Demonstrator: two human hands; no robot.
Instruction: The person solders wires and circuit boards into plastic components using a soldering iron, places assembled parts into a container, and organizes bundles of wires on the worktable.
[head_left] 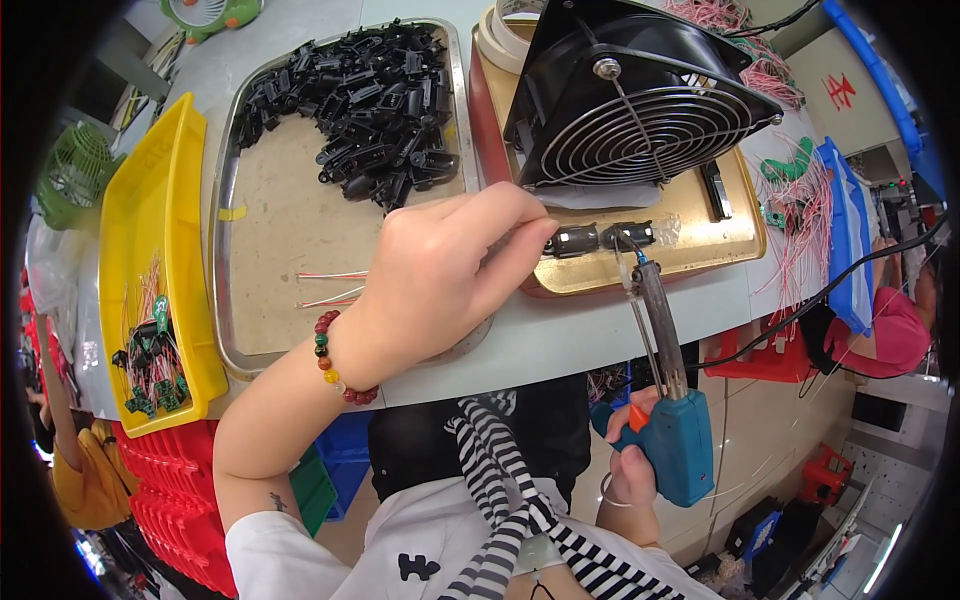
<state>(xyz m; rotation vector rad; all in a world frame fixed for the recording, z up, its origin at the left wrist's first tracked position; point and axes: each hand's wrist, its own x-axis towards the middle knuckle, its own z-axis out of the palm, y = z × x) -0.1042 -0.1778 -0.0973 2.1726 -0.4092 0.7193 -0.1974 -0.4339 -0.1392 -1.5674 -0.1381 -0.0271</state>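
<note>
Part [575,240] of black plastic lies along the near edge of the gold tray [738,232], just below the fan [645,125]. The left hand [440,265] reaches across from the left with thumb and forefinger closed on the part's left end, seemingly to steady it while the rest stays exposed. Its wrist is arched high, which leaves the right side free for the gun [684,445].

The right hand [632,472] is wrapped around the gun's handle from below, a finger near the orange trigger [638,418]. Held so, the gun points away from the body, and its bent tip [628,241] comes down at the middle of the black piece. A thin tube [640,315] runs beside the barrel toward the same spot, probably to bring solder there. Glare and small scale blur that spot; I cannot tell whether one part or two meet under the tip.

The fan's grille faces the work, perhaps to handle fumes. Within the left arm's reach, the metal tray [275,250] bears a heap [380,110] of similar black pieces and a few loose wires [333,275]; farther left, the yellow bin [197,330] holds wired pieces.
</note>
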